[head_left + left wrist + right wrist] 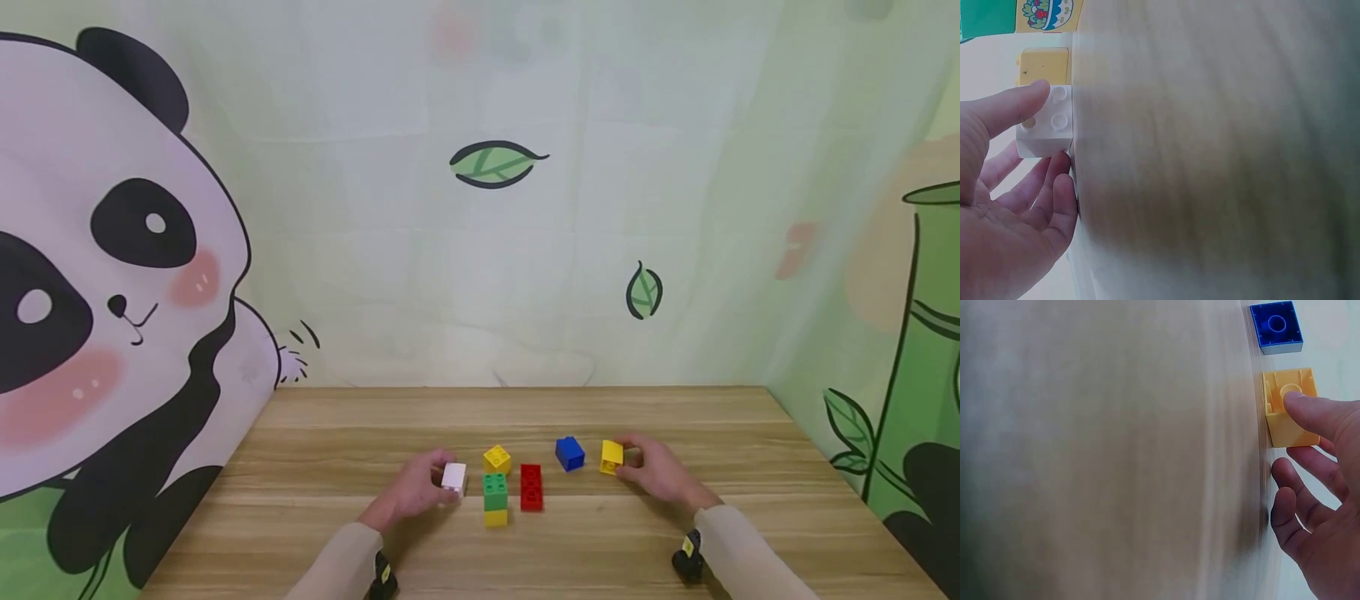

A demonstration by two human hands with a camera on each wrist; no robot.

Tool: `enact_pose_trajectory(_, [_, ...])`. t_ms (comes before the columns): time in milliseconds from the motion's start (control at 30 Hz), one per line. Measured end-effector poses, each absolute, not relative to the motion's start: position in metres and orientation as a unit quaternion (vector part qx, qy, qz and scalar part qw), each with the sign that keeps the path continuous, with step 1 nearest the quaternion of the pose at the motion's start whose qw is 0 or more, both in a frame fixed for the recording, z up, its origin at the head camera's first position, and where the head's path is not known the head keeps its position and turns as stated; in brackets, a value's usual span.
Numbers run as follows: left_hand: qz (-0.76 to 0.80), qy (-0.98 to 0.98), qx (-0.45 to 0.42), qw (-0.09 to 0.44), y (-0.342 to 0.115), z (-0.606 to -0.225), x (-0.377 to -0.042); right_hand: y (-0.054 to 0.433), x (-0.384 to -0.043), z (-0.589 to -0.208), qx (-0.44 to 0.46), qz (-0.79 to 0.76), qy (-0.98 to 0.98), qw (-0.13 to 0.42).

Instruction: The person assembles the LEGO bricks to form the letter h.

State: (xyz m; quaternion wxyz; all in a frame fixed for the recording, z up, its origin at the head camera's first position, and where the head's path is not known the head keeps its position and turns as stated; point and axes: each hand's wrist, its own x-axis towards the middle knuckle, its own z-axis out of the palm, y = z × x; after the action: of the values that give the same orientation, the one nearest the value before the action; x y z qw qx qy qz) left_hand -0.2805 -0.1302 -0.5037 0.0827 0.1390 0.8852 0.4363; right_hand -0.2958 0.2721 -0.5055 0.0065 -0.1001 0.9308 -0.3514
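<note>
My left hand [422, 485] pinches a white toy building block [453, 478] at the table's middle left. In the left wrist view, its thumb lies on the studded face of that white block [1047, 128]. My right hand [658, 472] holds a yellow block [611, 457]; the right wrist view shows the thumb over this yellow block's [1292, 428] hollow side. Between the hands stand a second yellow block [497, 459], a green block [495, 490] beside another yellow one [496, 518], a red block [531, 487] and a blue block [570, 453].
The wooden table [600, 550] runs back to a cloth backdrop [360, 250] printed with a panda, leaves and bamboo. A dark camera strap sits on each wrist. In the right wrist view, the blue block's [1277, 325] hollow side shows near the yellow one.
</note>
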Motion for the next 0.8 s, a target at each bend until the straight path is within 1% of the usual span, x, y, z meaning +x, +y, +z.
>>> enact_pose_trajectory(333, [0.443,0.880,0.151,0.082,-0.135,-0.504,-0.274,0.272,-0.293,-0.505,-0.115,-0.359,0.926,0.008])
enact_pose_trajectory(533, [0.433,0.885,0.157,0.074,-0.140,-0.503,-0.267,0.270,-0.290,-0.503,-0.102,-0.382,0.918,0.026])
enact_pose_trajectory(800, [0.429,0.880,0.193,0.062,-0.144,-0.499,-0.259,0.271,-0.283,-0.501,-0.107,-0.407,0.906,0.038])
